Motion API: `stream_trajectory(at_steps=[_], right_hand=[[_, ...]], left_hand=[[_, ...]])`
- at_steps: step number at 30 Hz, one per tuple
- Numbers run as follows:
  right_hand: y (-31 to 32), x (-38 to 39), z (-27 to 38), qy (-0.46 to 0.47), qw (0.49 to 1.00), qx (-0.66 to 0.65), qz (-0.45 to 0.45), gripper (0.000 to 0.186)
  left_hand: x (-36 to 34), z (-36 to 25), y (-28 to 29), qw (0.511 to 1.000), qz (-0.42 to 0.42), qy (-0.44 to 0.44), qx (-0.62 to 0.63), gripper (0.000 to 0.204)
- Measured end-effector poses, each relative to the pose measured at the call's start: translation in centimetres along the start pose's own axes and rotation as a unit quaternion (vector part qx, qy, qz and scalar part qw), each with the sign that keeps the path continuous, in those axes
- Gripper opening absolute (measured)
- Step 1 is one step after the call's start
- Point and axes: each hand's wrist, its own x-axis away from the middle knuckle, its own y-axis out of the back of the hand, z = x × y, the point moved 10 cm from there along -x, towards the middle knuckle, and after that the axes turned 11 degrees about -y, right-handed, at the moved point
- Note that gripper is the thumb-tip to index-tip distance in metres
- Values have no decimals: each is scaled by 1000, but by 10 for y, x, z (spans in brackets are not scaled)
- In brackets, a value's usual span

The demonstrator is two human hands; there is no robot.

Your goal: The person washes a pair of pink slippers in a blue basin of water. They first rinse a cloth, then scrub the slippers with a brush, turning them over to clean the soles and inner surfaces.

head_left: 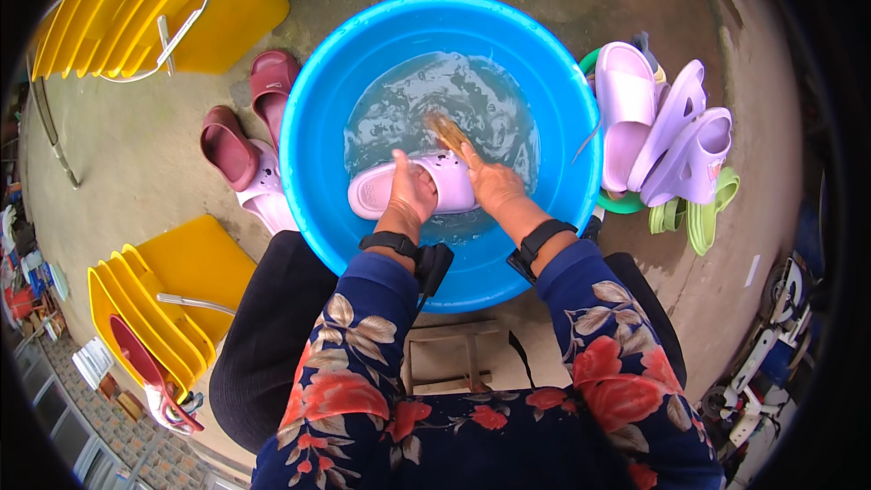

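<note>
Centrally, we locate the pink slipper (372, 192), lying crosswise in the grey, rippled water (390, 100) in the near half of a round blue basin (313, 63). Our left hand (413, 195) rests at the slipper's foot opening, fingers curled and thumb raised — we cannot tell whether it clamps the slipper. Our right hand (496, 187) is closed around a brown tool (446, 132), its far end blurred, at the slipper's toe end.

The basin stands on a concrete floor (136, 163), unevenly coloured, with darker patches beyond and to the right. Left of the basin we note dark red slippers (227, 150) and a pale lilac slipper (265, 195); right of it, lilac slippers (626, 82) and green sandals (703, 218). Farther left sit two groups of yellow containers (204, 249) — one far, one near. Brick-patterned paving (150, 445) borders the lower left.
</note>
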Motion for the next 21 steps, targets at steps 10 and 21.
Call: stream_trajectory(at_steps=[10, 21], right_hand=[[1, 5, -8, -5, 998, -68, 18, 47], [75, 57, -55, 40, 952, -274, -129, 44]], left_hand=[[24, 12, 9, 592, 218, -83, -771, 40], [12, -34, -2, 838, -34, -67, -541, 42]])
